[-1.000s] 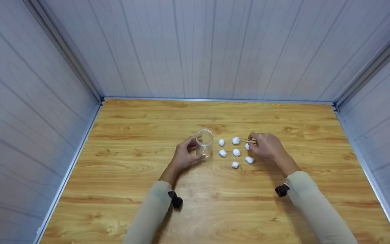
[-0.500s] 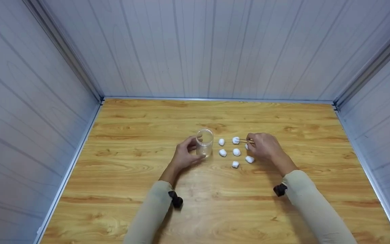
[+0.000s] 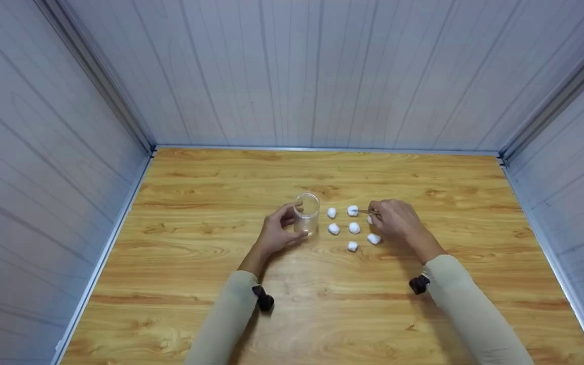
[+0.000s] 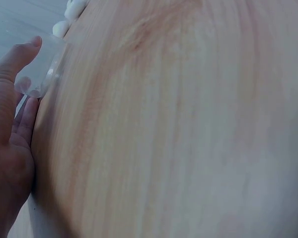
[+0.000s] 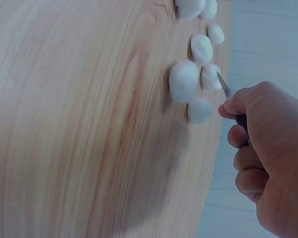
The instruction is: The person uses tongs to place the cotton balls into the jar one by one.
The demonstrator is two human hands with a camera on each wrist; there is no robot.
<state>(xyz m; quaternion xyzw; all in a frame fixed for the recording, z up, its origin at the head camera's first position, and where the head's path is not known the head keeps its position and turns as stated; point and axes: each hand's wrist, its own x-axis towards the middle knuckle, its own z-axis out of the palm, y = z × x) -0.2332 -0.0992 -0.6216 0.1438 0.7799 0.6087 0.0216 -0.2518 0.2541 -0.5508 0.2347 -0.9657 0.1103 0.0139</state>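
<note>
My left hand (image 3: pixel 276 232) grips a clear plastic cup (image 3: pixel 306 213) that stands upright on the table, thumb in front and fingers behind. In the left wrist view the thumb (image 4: pixel 20 57) lies along the cup's transparent wall. My right hand (image 3: pixel 396 219) pinches a pair of metal tweezers (image 3: pixel 368 211). Their tips meet a white cotton ball (image 3: pixel 353 211) in the back row. From the right wrist, the tweezers (image 5: pixel 224 87) point at that cotton ball (image 5: pixel 210 77), with the other fingers curled around the handle.
Several more cotton balls (image 3: pixel 354 228) lie between the cup and my right hand, one partly hidden by the fingers. The wooden table (image 3: pixel 292 314) is bounded by a white panel wall (image 3: pixel 292 76) behind and panels on both sides.
The tweezer tips, spread around the back cotton ball a second ago, have closed together on it. My right hand has shifted slightly left; the left hand and cup have stayed put.
</note>
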